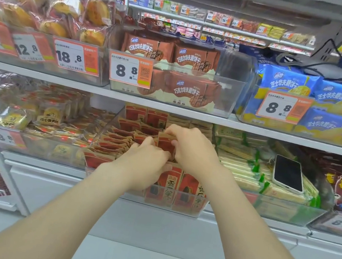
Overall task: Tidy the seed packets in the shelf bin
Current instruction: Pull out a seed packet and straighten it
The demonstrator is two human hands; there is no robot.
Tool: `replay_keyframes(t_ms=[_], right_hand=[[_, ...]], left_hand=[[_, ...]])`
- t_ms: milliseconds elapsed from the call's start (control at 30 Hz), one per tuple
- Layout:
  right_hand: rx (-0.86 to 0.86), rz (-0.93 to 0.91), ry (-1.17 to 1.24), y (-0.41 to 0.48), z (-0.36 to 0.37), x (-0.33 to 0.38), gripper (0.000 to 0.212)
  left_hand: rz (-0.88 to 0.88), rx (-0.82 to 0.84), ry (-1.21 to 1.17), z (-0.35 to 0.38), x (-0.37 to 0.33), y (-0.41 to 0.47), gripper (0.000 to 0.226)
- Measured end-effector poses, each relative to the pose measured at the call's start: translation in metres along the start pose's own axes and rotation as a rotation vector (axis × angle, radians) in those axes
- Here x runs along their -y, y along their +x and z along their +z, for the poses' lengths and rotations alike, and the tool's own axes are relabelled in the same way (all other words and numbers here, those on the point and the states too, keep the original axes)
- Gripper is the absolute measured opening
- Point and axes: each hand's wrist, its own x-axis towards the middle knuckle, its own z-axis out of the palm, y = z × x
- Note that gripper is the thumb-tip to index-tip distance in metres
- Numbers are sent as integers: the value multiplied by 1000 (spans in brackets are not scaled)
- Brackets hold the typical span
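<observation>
My left hand and my right hand both pinch one red seed packet. It stands up in the clear bin (the middle one), with other packets packed all around it.

Red-and-brown seed packets stand upright in crowded rows inside a clear plastic shelf bin on the lower shelf; one raised packet sits above its neighbours.
</observation>
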Motion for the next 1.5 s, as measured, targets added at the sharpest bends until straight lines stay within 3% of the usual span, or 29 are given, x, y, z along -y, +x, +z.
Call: replay_keyframes(t_ms=[100,233,300,433,467,533,633,733,833,1000,1167,1333,1500], right_hand=[[132,15,-53,8,7,1,38],[398,110,64,13,5,-2,40],[381,148,116,13,3,-2,40],[15,275,238,17,12,-8,40],[18,279,177,17,13,-8,46],[185,285,55,17,13,-7,62],[322,305,93,20,13,-7,66],[198,317,48,24,19,-8,45],[179,347,28,25,25,-7,18],[50,276,-27,21,19,-11,18],[-61,144,116,3,-1,-15,13],[-499,-18,104,-21,-20,-26,13],[-864,-73,175,-47,-46,-27,16]], left_hand=[[1,-24,-3,5,3,1,16],[9,-145,-223,-1,11,-1,14],[-18,-227,-270,-2,15,-3,31],[24,-161,-57,3,19,-5,70],[33,-131,-1,5,19,-4,67],[57,-117,16,6,20,-3,55],[90,-143,-9,5,22,-3,45],[88,-151,-16,5,24,-3,45],[92,-159,-25,5,22,-4,44],[78,-184,-73,2,24,-5,52],[60,-204,-170,-5,26,-9,45],[-16,-296,-297,-18,13,-19,22],[-58,-636,-436,-21,-8,-19,17]])
